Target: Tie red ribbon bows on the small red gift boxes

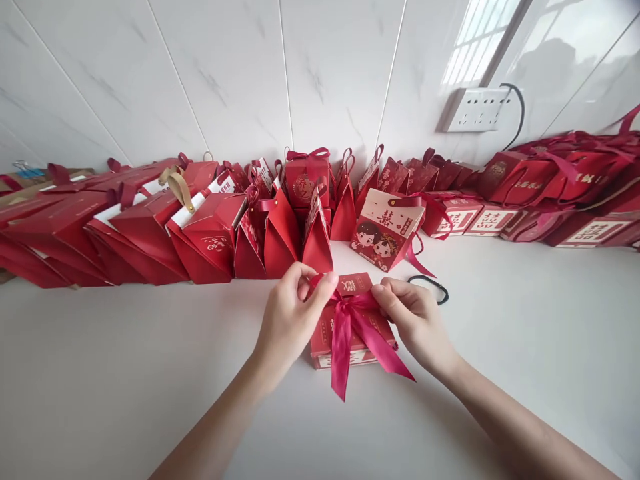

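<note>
A small red gift box (325, 331) with pale lettering lies on the white table in front of me. Around it runs a crimson satin ribbon (342, 347), tied in a bow on top, its two tails hanging over the front edge. My left hand (295, 307) pinches the bow's left loop between thumb and fingers. On the other side, my right hand (413, 313) is closed on the right loop. The fingers partly cover both loops. Just behind stands a red and cream gift box (383, 230) printed with two cartoon figures.
Many red gift boxes (210, 230) line the back of the white table (150, 373), against a tiled wall (240, 60). More ribboned boxes (530, 180) are stacked at the right. A black hair tie (440, 288) lies near my right hand. A power strip (477, 110) sits on the wall.
</note>
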The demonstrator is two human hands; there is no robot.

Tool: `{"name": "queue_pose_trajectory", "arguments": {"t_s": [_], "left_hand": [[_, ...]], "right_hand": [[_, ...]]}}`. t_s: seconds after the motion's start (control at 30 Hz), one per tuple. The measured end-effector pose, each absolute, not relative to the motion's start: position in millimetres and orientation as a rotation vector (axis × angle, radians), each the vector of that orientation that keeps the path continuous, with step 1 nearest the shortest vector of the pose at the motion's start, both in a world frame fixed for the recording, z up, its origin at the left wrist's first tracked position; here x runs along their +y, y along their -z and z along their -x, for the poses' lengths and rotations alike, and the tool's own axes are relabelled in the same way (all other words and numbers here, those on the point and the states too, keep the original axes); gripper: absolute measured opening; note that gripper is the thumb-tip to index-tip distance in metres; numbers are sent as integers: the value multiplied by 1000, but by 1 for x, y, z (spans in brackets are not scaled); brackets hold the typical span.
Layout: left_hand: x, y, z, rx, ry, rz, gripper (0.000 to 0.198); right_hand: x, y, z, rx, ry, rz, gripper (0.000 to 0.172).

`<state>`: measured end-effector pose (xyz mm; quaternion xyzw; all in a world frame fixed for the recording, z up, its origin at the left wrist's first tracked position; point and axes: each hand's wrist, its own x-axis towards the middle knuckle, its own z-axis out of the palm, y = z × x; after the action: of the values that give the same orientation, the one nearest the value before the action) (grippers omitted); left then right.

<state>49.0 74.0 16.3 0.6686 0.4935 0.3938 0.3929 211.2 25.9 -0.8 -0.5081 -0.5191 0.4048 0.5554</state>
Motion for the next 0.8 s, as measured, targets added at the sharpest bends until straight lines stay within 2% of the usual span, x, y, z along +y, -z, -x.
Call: {"name": "queue_pose_trajectory", "arguments": {"t_s": [0.33, 0.8], "left_hand": [[69, -17, -40, 1215, -1042, -1672, 38], [68, -4, -47, 1174, -1071, -1435, 36]], "right_hand": [[28, 7, -214, -1045, -1061, 1165, 51], [31, 15, -216, -892, -1155, 1160, 43]]}}
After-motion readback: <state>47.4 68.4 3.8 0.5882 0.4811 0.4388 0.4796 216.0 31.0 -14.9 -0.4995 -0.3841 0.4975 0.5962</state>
